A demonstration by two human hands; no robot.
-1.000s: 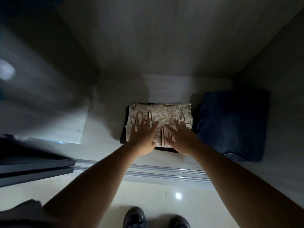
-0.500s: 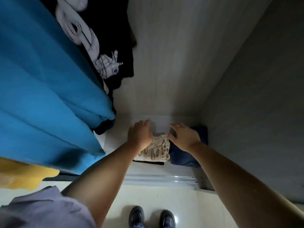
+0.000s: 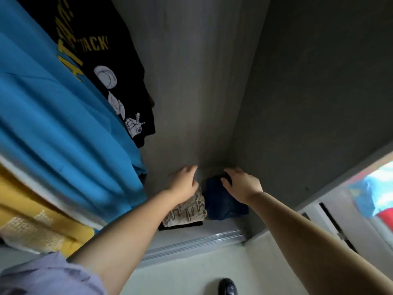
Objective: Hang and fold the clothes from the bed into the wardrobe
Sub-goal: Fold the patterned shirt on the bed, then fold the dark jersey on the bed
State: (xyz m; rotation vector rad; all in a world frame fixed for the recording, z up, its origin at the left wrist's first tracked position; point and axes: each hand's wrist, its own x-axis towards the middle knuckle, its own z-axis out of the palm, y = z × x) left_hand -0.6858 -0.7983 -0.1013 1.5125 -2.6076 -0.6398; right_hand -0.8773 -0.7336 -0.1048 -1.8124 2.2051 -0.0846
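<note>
A folded beige patterned garment [image 3: 188,211] lies on a folded black one [image 3: 180,225] on the wardrobe floor [image 3: 185,235]. Right beside it sits a folded dark blue garment [image 3: 223,204], close to the right wall. My left hand [image 3: 185,182] hovers over the far end of the beige garment, fingers loosely bent and holding nothing. My right hand [image 3: 242,185] is over the far part of the blue garment with relaxed, bent fingers. Whether either hand touches cloth is unclear.
A bright blue shirt [image 3: 63,124], a black printed T-shirt [image 3: 110,71] and a yellow garment [image 3: 32,220] hang at the left. The sliding-door track [image 3: 191,243] runs along the wardrobe front. My shoe [image 3: 227,287] stands on pale floor; colourful cloth [image 3: 378,199] shows at far right.
My head has risen and turned, so the folded piles look smaller and the hanging clothes came into view. Both hands lifted off the beige garment and spread apart.
</note>
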